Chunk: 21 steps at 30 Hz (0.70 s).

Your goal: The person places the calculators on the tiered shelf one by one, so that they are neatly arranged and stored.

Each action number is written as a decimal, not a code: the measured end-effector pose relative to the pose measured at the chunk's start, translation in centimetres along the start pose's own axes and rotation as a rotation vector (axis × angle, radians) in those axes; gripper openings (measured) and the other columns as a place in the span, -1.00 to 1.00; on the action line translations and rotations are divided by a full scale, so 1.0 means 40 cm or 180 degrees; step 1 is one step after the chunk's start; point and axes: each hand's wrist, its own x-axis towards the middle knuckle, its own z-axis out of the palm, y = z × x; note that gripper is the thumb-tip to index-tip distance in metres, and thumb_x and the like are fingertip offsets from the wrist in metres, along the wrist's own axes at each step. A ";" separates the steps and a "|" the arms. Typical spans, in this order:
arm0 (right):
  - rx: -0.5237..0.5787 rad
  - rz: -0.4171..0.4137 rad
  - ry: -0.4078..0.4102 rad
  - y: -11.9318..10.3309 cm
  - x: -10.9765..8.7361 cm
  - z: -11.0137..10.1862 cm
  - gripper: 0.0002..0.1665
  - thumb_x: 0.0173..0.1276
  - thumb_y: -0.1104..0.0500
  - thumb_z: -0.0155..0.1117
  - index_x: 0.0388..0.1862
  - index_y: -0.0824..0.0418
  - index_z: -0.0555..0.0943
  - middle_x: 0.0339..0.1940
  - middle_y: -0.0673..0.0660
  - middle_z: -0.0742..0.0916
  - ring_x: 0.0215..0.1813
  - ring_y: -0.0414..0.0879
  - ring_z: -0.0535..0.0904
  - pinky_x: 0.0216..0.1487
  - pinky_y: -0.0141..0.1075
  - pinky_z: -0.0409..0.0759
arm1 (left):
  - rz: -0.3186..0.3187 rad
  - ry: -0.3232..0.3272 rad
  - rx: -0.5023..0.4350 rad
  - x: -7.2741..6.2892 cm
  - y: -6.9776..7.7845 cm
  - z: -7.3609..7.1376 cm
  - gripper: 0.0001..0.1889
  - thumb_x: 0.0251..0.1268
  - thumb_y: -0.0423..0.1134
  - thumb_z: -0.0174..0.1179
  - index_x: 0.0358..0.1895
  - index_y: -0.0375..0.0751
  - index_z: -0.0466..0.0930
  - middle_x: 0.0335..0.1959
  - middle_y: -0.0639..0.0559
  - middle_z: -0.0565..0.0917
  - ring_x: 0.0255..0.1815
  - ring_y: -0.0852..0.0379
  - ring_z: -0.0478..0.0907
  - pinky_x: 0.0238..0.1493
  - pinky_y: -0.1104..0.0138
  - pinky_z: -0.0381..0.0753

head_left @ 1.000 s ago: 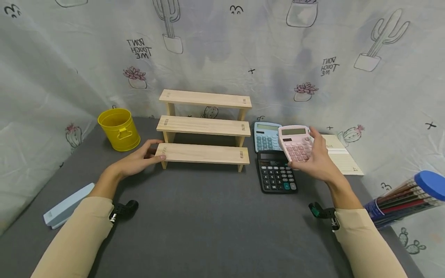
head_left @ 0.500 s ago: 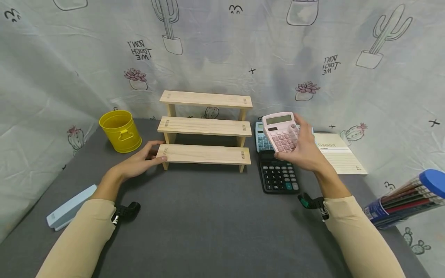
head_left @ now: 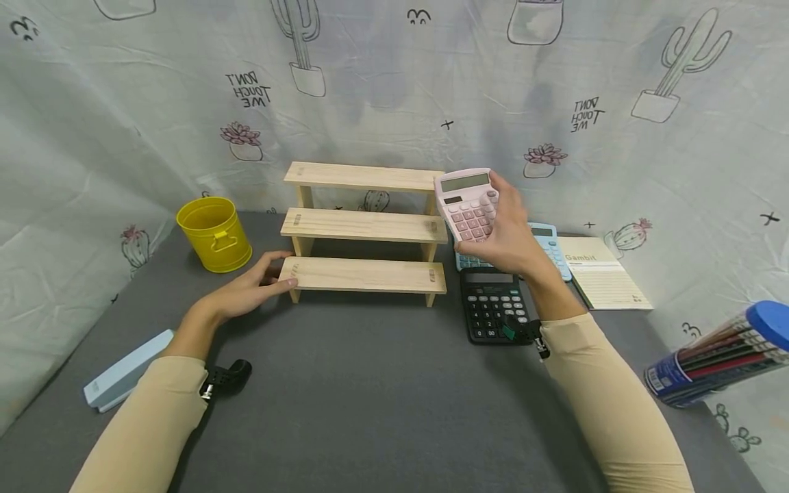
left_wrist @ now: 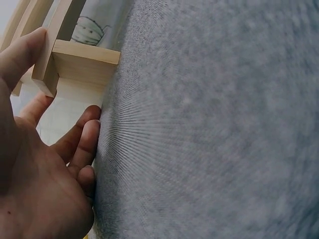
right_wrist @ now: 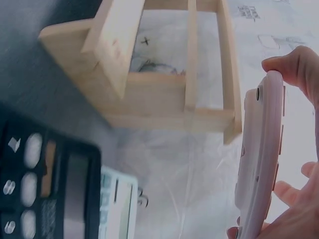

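A wooden three-step shelf (head_left: 364, 274) stands at the back of the grey table. My left hand (head_left: 249, 286) grips the left end of its lowest step, the thumb on the board and the index finger at its end; the left wrist view shows the other fingers curled below the board (left_wrist: 47, 64). My right hand (head_left: 508, 229) holds a pink calculator (head_left: 471, 209) by its sides, raised and tilted near the right end of the upper steps. A black calculator (head_left: 493, 308) lies below it on the table. Light blue calculators (head_left: 548, 239) lie behind, partly hidden by the right hand.
A yellow bucket (head_left: 216, 236) stands left of the shelf. A pale blue stapler-like object (head_left: 126, 370) lies by the left forearm. At right are a notepad (head_left: 604, 274) and a tub of pencils (head_left: 718, 356). A printed curtain (head_left: 394, 96) hangs behind.
The right hand has carried the pink calculator leftward and up, from above the other calculators to the shelf's right end. The left hand has stayed on the lowest step.
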 end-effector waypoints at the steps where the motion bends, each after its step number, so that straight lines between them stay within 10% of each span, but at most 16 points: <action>1: 0.0002 0.0016 -0.0017 -0.007 0.007 0.005 0.54 -0.15 0.01 0.66 0.70 -0.01 -0.14 0.56 0.31 0.18 0.47 0.26 0.12 0.41 0.29 0.19 | -0.0007 0.0002 -0.0001 -0.001 0.000 0.000 -0.14 0.52 0.28 0.06 0.65 0.11 -0.19 0.48 -0.36 0.25 0.45 -0.32 0.30 0.36 -0.30 0.23; 21: -0.0193 -0.0206 -0.0110 -0.128 0.105 0.099 0.54 -0.17 -0.08 0.62 0.70 -0.01 -0.13 0.56 0.28 0.21 0.42 0.20 0.22 0.41 0.13 0.18 | 0.0018 0.0029 -0.0022 -0.008 -0.004 -0.001 -0.13 0.50 0.27 0.09 0.65 0.12 -0.17 0.50 -0.37 0.26 0.46 -0.34 0.29 0.37 -0.32 0.23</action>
